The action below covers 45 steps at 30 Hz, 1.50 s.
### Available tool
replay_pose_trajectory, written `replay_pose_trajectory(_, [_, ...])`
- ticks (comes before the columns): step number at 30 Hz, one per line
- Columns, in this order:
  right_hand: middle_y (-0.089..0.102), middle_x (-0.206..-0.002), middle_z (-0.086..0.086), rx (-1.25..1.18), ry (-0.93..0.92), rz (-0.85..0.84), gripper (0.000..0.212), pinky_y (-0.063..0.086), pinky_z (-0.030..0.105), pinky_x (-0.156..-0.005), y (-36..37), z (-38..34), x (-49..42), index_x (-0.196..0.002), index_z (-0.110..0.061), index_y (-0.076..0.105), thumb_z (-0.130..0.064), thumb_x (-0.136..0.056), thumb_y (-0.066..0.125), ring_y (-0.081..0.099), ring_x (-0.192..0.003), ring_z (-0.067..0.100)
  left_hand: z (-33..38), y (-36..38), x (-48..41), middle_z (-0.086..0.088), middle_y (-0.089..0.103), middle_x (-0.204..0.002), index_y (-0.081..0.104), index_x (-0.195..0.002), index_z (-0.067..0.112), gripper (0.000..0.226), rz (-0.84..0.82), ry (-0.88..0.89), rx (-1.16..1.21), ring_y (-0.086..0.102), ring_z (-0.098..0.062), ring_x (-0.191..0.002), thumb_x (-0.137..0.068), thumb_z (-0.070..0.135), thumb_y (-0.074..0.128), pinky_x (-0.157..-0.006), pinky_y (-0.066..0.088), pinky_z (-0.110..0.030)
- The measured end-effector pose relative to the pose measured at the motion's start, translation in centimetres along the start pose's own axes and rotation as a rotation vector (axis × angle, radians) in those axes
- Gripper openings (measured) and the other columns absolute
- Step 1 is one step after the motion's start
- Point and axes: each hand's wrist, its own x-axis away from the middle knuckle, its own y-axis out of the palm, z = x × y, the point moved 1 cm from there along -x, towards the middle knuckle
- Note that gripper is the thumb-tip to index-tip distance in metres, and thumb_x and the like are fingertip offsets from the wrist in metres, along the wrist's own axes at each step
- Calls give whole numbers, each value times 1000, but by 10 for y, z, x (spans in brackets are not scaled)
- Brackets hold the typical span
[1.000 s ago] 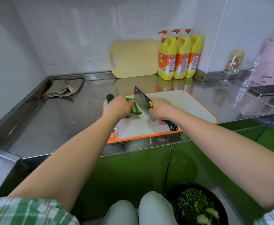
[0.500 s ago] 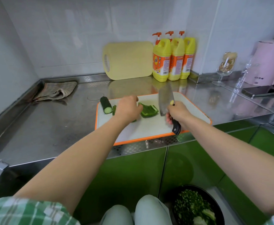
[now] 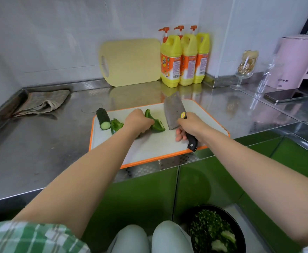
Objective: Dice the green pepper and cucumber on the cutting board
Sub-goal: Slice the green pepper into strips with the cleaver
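Note:
A white cutting board (image 3: 160,145) with an orange rim lies on the steel counter. My left hand (image 3: 137,122) holds a large piece of green pepper (image 3: 156,123) down on the board. A smaller green pepper piece (image 3: 115,125) lies to its left, beside a dark cucumber half (image 3: 103,118) at the board's far-left corner. My right hand (image 3: 190,126) grips the black handle of a cleaver (image 3: 174,112). The blade is raised to the right of the pepper, clear of it.
A yellow cutting board (image 3: 131,62) and three yellow detergent bottles (image 3: 184,59) stand against the back wall. A folded cloth (image 3: 41,102) lies at the back left. A glass goblet (image 3: 245,70), pink kettle (image 3: 295,61) and phone (image 3: 284,95) sit at right. A black bin (image 3: 213,230) with green scraps stands on the floor.
The cleaver has lifted off the pepper and moved right. My left hand shifted right along the pepper, uncovering the cucumber and the smaller piece.

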Motion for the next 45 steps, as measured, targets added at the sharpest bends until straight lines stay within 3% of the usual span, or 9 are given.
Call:
replay_pose_trajectory(4, [52,-57,14,136,-99,28,22,40,21,-42,-1,-18,9,-71,-7,45,-5,-92,36,51,-42,25,-4,-5,9,-7,53,-49,55,-57,6,28,-11,4,-5,46,-21,-42,-84,13,57,-49,41,-25])
replay_pose_trajectory(8, [51,-61,10,327,-110,-46,14,39,22,-45,2,-39,23,-82,-7,45,-8,-93,36,51,-43,24,-6,-1,15,-6,55,-47,56,-54,8,26,26,31,-58,51,-21,-44,-80,13,55,-49,44,-24])
replay_pose_trajectory(14, [49,-62,12,534,-103,-90,17,40,25,-45,6,-47,37,-76,-7,40,-4,-92,36,50,-43,25,-10,5,14,-10,62,-68,61,-82,3,19,50,45,-85,67,-32,-74,-75,21,58,-64,53,-33])
replay_pose_trajectory(20, [51,-62,13,699,-106,-122,13,39,23,-42,6,-56,39,-82,-4,43,-6,-93,36,50,-40,23,-11,6,12,-7,60,-66,57,-75,7,12,46,54,-99,64,-31,-73,-78,19,57,-62,50,-30])
replay_pose_trajectory(29, [54,-60,18,779,-94,-94,16,42,22,-45,19,-55,22,-74,-2,46,-2,-87,38,52,-38,25,-14,8,8,-13,69,-80,55,-68,9,10,19,81,-116,67,-33,-80,-77,13,56,-71,56,-37])
replay_pose_trajectory(33, [52,-50,9,791,-154,-2,16,44,24,-50,34,-48,9,-69,-7,46,-6,-84,41,58,-40,27,-17,8,8,-14,69,-82,56,-71,9,9,29,96,-141,68,-34,-82,-79,14,57,-73,57,-36])
replay_pose_trajectory(39, [52,-57,7,622,-165,84,17,44,25,-50,21,-29,9,-73,-14,40,-11,-90,39,61,-45,27,-16,4,12,-8,58,-54,55,-58,7,22,9,77,-63,61,-29,-64,-79,9,51,-67,53,-32])
replay_pose_trajectory(45, [52,-59,8,593,-241,66,9,46,29,-54,6,-48,26,-81,-12,40,-10,-90,37,62,-47,31,-14,4,14,-6,54,-50,51,-58,8,24,31,55,-7,56,-28,-60,-82,13,54,-62,48,-30])
